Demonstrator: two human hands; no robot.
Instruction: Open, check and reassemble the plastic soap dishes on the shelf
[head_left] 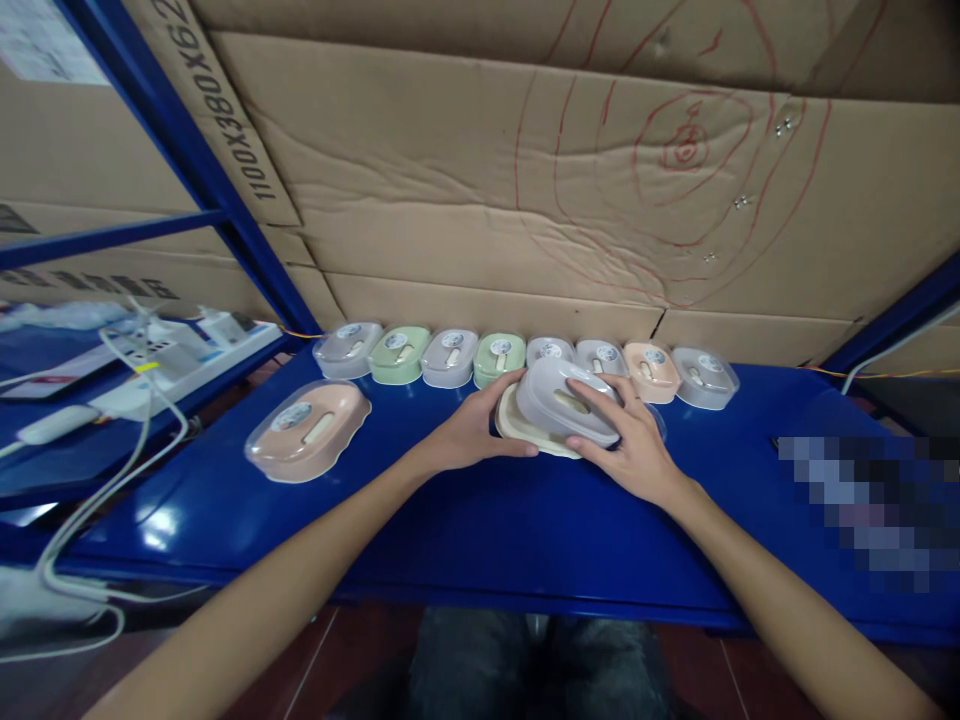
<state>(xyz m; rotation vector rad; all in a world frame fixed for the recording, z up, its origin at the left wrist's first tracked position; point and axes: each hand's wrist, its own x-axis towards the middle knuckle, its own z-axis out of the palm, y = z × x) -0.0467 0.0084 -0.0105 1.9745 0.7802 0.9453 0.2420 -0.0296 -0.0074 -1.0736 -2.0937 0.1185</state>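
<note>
Near the middle of the table I hold a pale lavender-grey plastic box part with an oval opening, tilted over a cream plastic piece. My left hand grips the cream piece at its left edge, thumb along the front. My right hand has its fingers and thumb closed on the lavender part from the right. A clear rounded edge shows behind my right hand; the hand hides most of it. To the left lies a peach box with a clear cover, a round sticker and a pale tab.
Several similar small boxes in grey, green and peach stand in a row along the back of the blue table. Cardboard rises behind. A power strip and white cables are at left; a blurred patch is at right.
</note>
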